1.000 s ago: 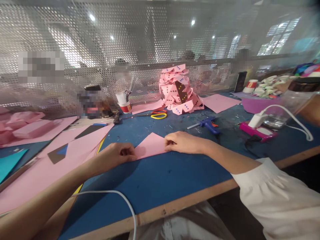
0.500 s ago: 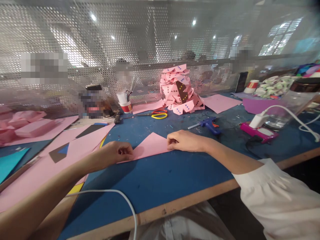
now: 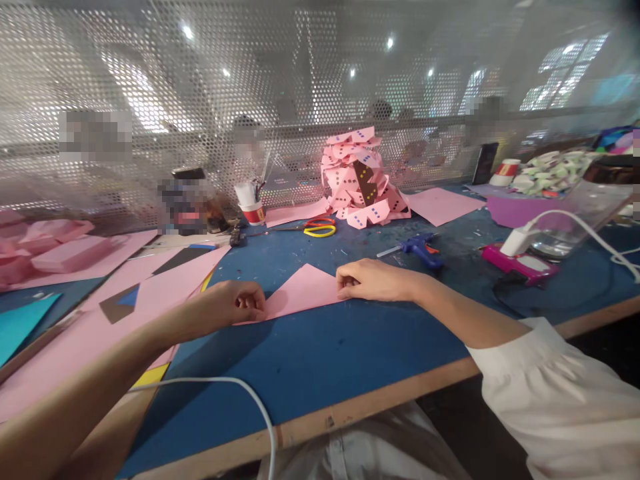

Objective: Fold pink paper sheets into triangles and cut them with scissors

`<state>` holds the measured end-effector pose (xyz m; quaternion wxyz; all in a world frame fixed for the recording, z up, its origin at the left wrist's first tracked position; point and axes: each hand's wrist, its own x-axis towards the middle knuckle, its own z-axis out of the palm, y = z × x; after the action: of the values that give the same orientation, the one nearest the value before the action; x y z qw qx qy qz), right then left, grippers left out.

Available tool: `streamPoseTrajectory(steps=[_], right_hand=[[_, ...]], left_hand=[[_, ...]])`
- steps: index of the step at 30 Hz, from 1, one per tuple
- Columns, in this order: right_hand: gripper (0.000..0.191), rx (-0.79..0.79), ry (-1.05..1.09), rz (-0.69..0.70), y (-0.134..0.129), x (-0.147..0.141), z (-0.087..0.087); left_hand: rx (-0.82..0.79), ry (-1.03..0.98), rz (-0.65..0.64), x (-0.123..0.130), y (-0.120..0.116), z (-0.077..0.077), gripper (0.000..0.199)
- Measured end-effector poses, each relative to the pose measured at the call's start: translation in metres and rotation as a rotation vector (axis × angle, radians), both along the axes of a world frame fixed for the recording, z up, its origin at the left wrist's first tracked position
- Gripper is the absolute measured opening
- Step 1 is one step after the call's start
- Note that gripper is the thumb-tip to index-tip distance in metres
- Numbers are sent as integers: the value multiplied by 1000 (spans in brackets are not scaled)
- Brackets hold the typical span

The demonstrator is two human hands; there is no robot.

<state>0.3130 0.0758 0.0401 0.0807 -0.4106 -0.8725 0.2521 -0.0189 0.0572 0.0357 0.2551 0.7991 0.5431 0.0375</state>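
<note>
A pink sheet of paper, showing as a triangle with its peak away from me, lies on the blue tabletop. At its left corner, my left hand is closed with curled fingers and holds the paper down. My right hand grips the right corner, fingertips pressed together on it. Both corners are hidden under my fingers. Beyond my right hand lies a blue glue gun. Scissors with red and yellow handles rest behind the paper.
Pink paper sheets spread at the left, near pink folded boxes. A stack of dotted pink paper pieces stands at the back. At the right are a magenta power strip and a clear jar. A white cable crosses the front edge.
Almost nothing differs. The view has shifted very slightly, and both hands stay at the two corners of the pink paper.
</note>
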Motion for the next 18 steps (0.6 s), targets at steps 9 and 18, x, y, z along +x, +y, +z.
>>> streamPoseTrajectory(steps=[9, 18], right_hand=[[8, -25, -10, 32, 3, 3, 1], [8, -39, 4, 74, 5, 7, 0]], left_hand=[[14, 7, -4, 1, -4, 1, 30], [2, -10, -33, 4, -4, 3, 29]])
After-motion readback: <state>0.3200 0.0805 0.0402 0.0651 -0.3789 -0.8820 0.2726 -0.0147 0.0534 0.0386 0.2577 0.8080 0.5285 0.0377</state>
